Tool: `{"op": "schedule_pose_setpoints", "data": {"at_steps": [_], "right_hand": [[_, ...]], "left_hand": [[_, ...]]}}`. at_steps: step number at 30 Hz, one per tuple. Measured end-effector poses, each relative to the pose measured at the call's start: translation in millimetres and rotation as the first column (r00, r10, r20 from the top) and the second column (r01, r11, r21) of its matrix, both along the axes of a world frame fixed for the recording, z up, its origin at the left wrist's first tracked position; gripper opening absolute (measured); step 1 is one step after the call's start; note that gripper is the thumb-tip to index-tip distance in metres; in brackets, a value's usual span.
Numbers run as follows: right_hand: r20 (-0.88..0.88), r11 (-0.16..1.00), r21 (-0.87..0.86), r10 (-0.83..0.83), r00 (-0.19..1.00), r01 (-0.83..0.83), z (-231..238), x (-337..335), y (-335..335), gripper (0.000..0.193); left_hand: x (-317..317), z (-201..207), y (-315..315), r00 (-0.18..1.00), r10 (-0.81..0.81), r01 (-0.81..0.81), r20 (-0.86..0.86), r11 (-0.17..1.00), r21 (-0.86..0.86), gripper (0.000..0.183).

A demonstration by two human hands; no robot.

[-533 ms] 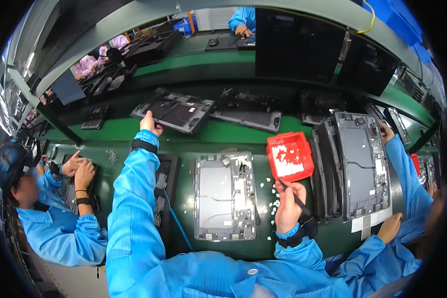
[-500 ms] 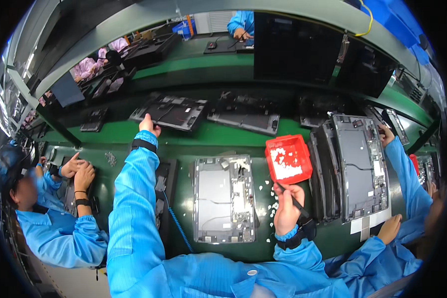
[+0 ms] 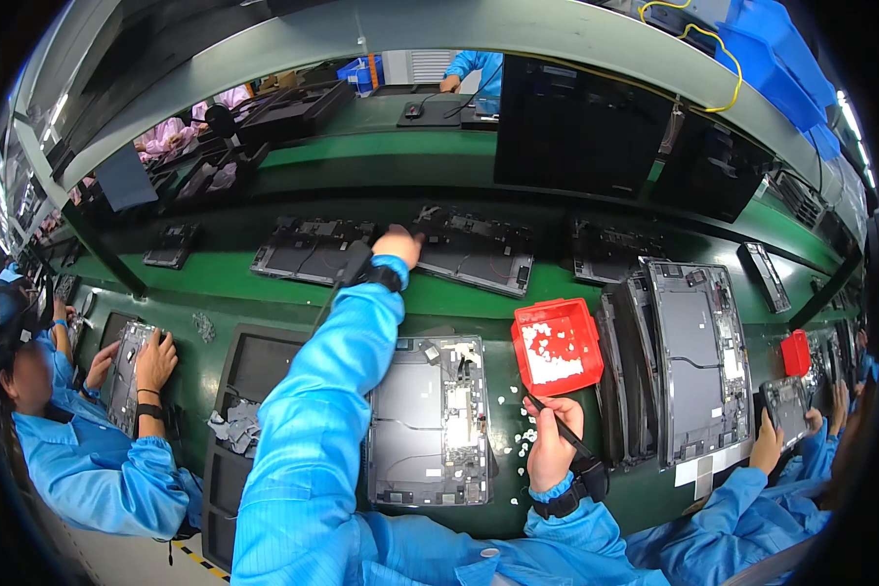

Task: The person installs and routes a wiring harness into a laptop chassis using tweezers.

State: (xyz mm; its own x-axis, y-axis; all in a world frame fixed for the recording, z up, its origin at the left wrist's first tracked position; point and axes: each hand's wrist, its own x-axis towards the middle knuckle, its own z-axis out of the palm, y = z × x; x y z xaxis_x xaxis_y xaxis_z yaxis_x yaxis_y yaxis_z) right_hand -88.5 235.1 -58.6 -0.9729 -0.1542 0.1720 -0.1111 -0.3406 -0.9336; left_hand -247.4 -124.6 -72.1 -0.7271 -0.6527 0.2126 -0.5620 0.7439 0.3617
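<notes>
My left hand (image 3: 397, 246) reaches to the back of the bench. Its closed fingers are at the left edge of an opened laptop chassis (image 3: 474, 249); the fingertips are partly hidden. Another opened chassis (image 3: 313, 249) lies left of that hand. In front of me sits a grey chassis (image 3: 410, 420) with its boards and cables exposed, partly covered by my left sleeve. My right hand (image 3: 555, 444) is closed around a slim black pen-like tool (image 3: 568, 435), its tip near a red bin (image 3: 593, 337). Small white pieces (image 3: 557, 363) fill part of the bin, and several lie loose below it.
Several chassis (image 3: 703, 366) stand in a leaning stack right of the bin. A black tray (image 3: 264, 361) with crumpled grey pieces (image 3: 236, 428) is at my left. Co-workers' hands handle devices on both sides (image 3: 154, 363). A metal shelf beam (image 3: 361, 39) crosses above the bench.
My left hand has left the left chassis and moved right to the middle one. The left chassis lies farther back. My right hand keeps its black tool by the bin. The view has shifted slightly.
</notes>
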Motion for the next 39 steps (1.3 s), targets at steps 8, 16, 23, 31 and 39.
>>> {"op": "schedule_pose_setpoints", "data": {"at_steps": [8,16,23,31,39], "right_hand": [[-0.035,1.000,0.004,-0.002,0.999,0.002,-1.8,-0.5,-0.8,0.011],[-0.153,0.982,-0.130,-0.158,0.976,0.139,-8.8,-2.1,0.9,0.012],[-0.148,0.924,-0.297,-0.293,0.945,0.240,13.6,-6.7,11.0,0.014],[-0.201,0.924,-0.321,-0.283,0.938,0.209,32.3,-9.1,12.4,0.017],[-0.337,0.999,-0.046,0.010,0.941,-0.027,19.2,-5.2,20.2,0.011]], "left_hand": [[-10.8,31.9,-23.2,0.977,-0.095,-0.044,0.188,0.779,0.625,0.065],[2.3,29.9,-58.2,0.934,0.245,0.136,-0.261,0.434,0.891,0.057],[96.1,94.5,-58.3,0.955,-0.153,0.294,-0.252,0.549,0.782,0.050],[143.9,61.8,31.5,0.727,-0.668,0.516,0.159,0.685,0.515,0.055],[193.4,65.4,111.6,0.707,-0.665,0.578,-0.242,0.739,-0.346,0.003]]}}
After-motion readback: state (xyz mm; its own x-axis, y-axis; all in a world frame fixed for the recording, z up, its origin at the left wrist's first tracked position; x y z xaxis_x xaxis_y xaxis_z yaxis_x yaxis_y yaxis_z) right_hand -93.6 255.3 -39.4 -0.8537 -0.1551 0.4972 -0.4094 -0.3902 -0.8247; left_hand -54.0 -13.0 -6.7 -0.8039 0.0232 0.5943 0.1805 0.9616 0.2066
